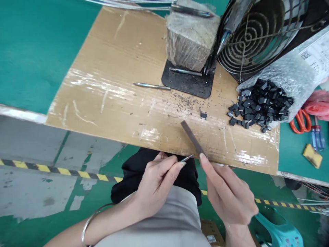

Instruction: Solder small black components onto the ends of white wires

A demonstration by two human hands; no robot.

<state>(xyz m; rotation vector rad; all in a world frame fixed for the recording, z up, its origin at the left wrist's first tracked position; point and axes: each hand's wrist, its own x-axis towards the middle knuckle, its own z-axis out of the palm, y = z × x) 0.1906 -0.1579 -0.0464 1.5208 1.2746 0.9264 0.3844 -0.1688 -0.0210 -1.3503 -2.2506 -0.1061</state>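
Observation:
My left hand [160, 176] is closed around a thin metal soldering iron tip [187, 158], whose sharp point sticks out to the right. In my right hand [226, 192] is a flat, dark metal file [191, 137], gripped at its near end and slanting up and left over the cardboard. The pointed tip and the file are close but look apart. A similar pointed tip [151, 86] lies loose on the cardboard, and another metal rod [185, 71] rests on a black base plate [189, 84]. One small black connector [203, 116] sits just beyond the file.
Taped cardboard [115, 99] covers the bench. At the back stand a plastic-wrapped block [191, 44] and a fan [249, 41], with a soldering iron [231, 24] in front of the fan. At right are piled black connectors [264, 103], orange-handled scissors [300, 121], a screwdriver [318, 137] and a yellow sponge [312, 156].

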